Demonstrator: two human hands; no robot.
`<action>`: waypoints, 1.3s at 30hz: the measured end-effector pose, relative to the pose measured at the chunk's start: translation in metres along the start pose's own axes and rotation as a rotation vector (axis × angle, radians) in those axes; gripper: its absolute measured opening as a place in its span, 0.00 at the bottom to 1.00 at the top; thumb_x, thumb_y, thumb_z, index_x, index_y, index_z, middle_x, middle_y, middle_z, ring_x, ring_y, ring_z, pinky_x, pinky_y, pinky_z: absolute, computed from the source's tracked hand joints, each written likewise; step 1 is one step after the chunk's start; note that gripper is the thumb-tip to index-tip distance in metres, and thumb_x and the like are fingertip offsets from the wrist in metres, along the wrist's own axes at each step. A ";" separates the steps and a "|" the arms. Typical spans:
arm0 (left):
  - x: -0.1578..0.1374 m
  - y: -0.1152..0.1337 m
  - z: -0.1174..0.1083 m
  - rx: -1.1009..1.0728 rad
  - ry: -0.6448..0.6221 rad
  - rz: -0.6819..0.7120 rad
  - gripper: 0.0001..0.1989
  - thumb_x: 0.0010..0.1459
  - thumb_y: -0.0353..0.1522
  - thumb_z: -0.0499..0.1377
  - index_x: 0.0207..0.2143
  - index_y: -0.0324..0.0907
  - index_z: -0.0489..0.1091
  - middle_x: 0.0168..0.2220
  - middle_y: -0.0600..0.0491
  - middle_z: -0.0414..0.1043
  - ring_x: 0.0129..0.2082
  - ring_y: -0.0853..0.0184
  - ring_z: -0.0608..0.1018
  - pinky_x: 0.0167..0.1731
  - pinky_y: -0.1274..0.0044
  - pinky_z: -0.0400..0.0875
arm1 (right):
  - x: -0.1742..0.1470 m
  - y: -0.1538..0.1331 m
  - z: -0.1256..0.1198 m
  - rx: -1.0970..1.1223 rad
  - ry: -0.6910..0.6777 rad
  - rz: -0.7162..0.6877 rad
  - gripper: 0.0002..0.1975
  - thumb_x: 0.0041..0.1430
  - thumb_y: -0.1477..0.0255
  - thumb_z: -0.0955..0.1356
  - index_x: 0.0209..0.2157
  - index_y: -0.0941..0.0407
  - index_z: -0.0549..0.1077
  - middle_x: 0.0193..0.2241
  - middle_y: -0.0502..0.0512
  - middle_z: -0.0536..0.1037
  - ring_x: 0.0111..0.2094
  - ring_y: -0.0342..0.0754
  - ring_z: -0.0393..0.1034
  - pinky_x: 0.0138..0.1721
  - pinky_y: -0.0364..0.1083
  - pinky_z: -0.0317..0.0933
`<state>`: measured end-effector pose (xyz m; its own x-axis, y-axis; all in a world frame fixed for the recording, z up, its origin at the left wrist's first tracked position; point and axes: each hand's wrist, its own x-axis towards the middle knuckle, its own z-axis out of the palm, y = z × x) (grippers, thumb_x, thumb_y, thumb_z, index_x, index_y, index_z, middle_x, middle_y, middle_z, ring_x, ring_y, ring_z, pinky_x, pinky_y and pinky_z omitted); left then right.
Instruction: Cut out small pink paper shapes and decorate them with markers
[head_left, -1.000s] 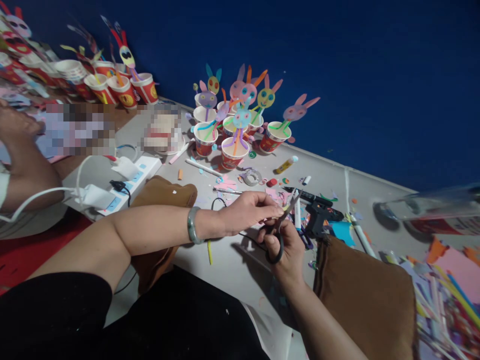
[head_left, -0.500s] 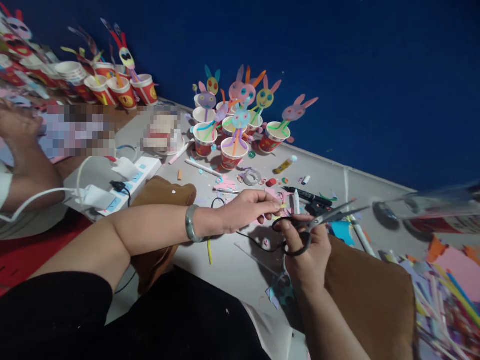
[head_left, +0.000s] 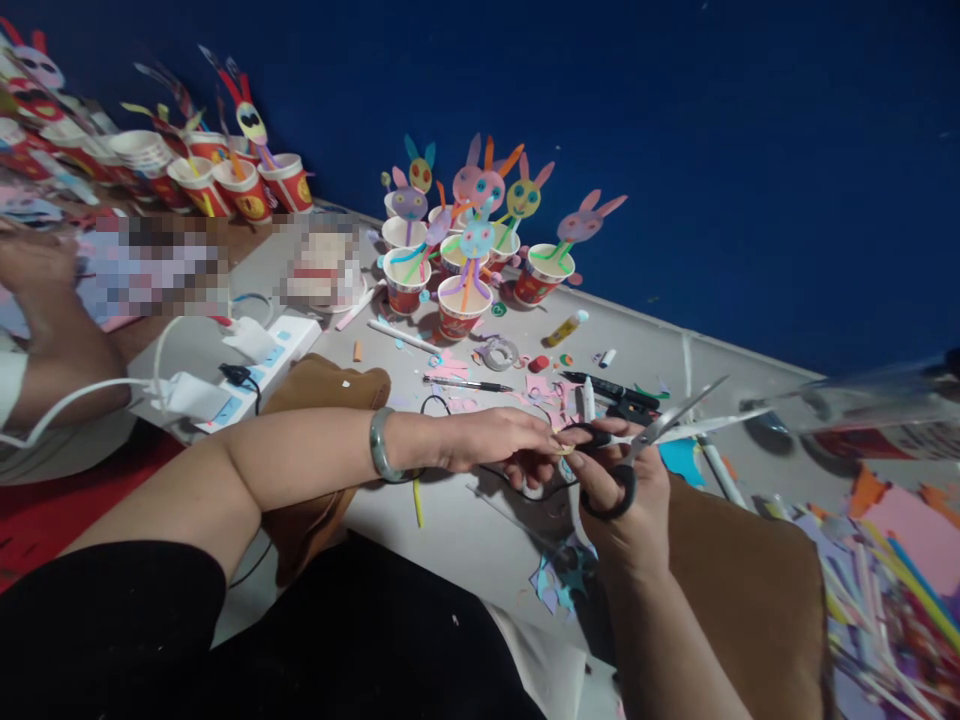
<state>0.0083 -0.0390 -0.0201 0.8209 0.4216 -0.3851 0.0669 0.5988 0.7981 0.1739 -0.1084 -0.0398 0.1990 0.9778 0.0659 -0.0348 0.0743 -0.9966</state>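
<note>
My right hand [head_left: 626, 490] is closed around the black handles of a pair of scissors [head_left: 667, 415], whose blades point right and stand apart. A small yellowish scrap of paper [head_left: 562, 449] is pinched at the fingertips of my left hand [head_left: 502, 445], which meet the fingertips of my right hand. The scrap is tiny and partly covered by fingers. Beneath both hands lie pink paper scraps [head_left: 544, 387] and a thin black cord. Just beyond my left hand is a pen [head_left: 466, 384].
Paper cups with rabbit figures [head_left: 465, 310] stand along the blue wall. Nearer are a tape roll [head_left: 500, 353], a glue stick [head_left: 568, 328] and black markers [head_left: 611, 390]. At left are a power strip [head_left: 262, 370] and another person's arm [head_left: 60, 320]. Coloured paper [head_left: 911, 545] lies at right.
My left hand has moved slightly right and down, and my two hands' fingertips have come together at the paper scrap. The scissors have turned and shifted a little right.
</note>
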 end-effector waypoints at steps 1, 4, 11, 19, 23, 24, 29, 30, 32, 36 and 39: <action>0.000 0.000 0.000 0.004 -0.009 -0.007 0.09 0.58 0.35 0.58 0.29 0.38 0.67 0.23 0.55 0.70 0.23 0.74 0.74 0.24 0.80 0.65 | 0.000 0.000 0.000 0.017 -0.017 0.007 0.22 0.48 0.67 0.77 0.43 0.50 0.67 0.34 0.53 0.80 0.31 0.49 0.77 0.30 0.48 0.70; 0.001 -0.001 0.001 0.000 -0.018 -0.021 0.08 0.58 0.33 0.56 0.29 0.38 0.66 0.23 0.55 0.70 0.23 0.73 0.74 0.24 0.80 0.65 | -0.001 0.001 0.000 0.033 -0.027 0.009 0.22 0.48 0.67 0.76 0.43 0.49 0.67 0.33 0.51 0.79 0.30 0.49 0.77 0.30 0.48 0.70; 0.001 -0.001 0.002 0.026 -0.026 -0.041 0.08 0.59 0.33 0.55 0.29 0.38 0.65 0.23 0.55 0.70 0.23 0.73 0.74 0.23 0.81 0.66 | -0.002 -0.003 0.005 0.033 -0.006 0.003 0.22 0.47 0.67 0.78 0.42 0.50 0.68 0.30 0.49 0.77 0.28 0.47 0.75 0.28 0.46 0.69; -0.001 -0.004 0.005 0.107 0.127 0.064 0.04 0.59 0.30 0.57 0.34 0.40 0.63 0.24 0.60 0.67 0.22 0.77 0.71 0.23 0.84 0.63 | -0.005 -0.001 0.004 -0.062 0.053 -0.050 0.26 0.41 0.70 0.80 0.42 0.51 0.70 0.31 0.49 0.79 0.28 0.44 0.75 0.28 0.42 0.69; 0.003 -0.009 0.001 0.122 0.138 0.139 0.06 0.60 0.31 0.58 0.32 0.39 0.64 0.21 0.59 0.67 0.21 0.78 0.71 0.21 0.85 0.61 | -0.007 -0.003 0.010 -0.133 0.105 -0.121 0.25 0.42 0.71 0.80 0.42 0.52 0.71 0.32 0.50 0.80 0.27 0.44 0.74 0.28 0.42 0.69; 0.003 -0.009 0.000 0.118 0.131 0.139 0.07 0.61 0.31 0.57 0.31 0.38 0.65 0.21 0.58 0.68 0.21 0.77 0.72 0.21 0.85 0.61 | -0.007 -0.004 0.011 -0.146 0.116 -0.145 0.25 0.42 0.71 0.80 0.42 0.53 0.71 0.32 0.50 0.80 0.28 0.44 0.75 0.28 0.43 0.69; 0.003 -0.006 0.000 0.058 0.110 0.087 0.10 0.62 0.29 0.56 0.27 0.36 0.67 0.21 0.55 0.70 0.21 0.77 0.73 0.21 0.84 0.63 | -0.008 -0.005 0.014 -0.197 0.152 -0.224 0.24 0.43 0.69 0.80 0.42 0.53 0.71 0.31 0.51 0.80 0.33 0.48 0.77 0.33 0.46 0.71; 0.002 -0.006 0.000 0.033 0.109 0.071 0.10 0.62 0.29 0.56 0.27 0.35 0.68 0.21 0.55 0.71 0.21 0.77 0.73 0.22 0.84 0.64 | -0.007 -0.005 0.014 -0.209 0.154 -0.226 0.24 0.43 0.69 0.80 0.42 0.53 0.71 0.31 0.52 0.80 0.32 0.48 0.77 0.34 0.47 0.71; 0.002 -0.006 0.000 -0.027 0.102 0.035 0.10 0.61 0.29 0.57 0.27 0.35 0.69 0.21 0.55 0.72 0.21 0.76 0.74 0.23 0.84 0.65 | -0.007 -0.005 0.014 -0.230 0.156 -0.220 0.24 0.44 0.68 0.80 0.42 0.54 0.71 0.31 0.52 0.80 0.32 0.48 0.77 0.33 0.47 0.71; 0.002 -0.005 0.000 -0.119 0.090 -0.029 0.08 0.61 0.28 0.57 0.28 0.35 0.70 0.23 0.53 0.73 0.21 0.76 0.75 0.24 0.83 0.66 | -0.006 -0.005 0.013 -0.233 0.152 -0.201 0.24 0.43 0.68 0.79 0.42 0.54 0.71 0.31 0.51 0.80 0.32 0.48 0.77 0.33 0.47 0.71; 0.002 0.000 0.001 -0.135 0.110 -0.070 0.07 0.60 0.26 0.55 0.29 0.34 0.71 0.24 0.51 0.74 0.21 0.75 0.74 0.24 0.82 0.67 | -0.006 -0.005 0.013 -0.229 0.159 -0.184 0.25 0.42 0.68 0.80 0.42 0.53 0.71 0.31 0.51 0.79 0.32 0.48 0.77 0.33 0.47 0.69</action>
<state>0.0106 -0.0385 -0.0203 0.7496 0.4428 -0.4920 0.0393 0.7122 0.7009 0.1600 -0.1122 -0.0350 0.3326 0.9078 0.2553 0.2337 0.1830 -0.9549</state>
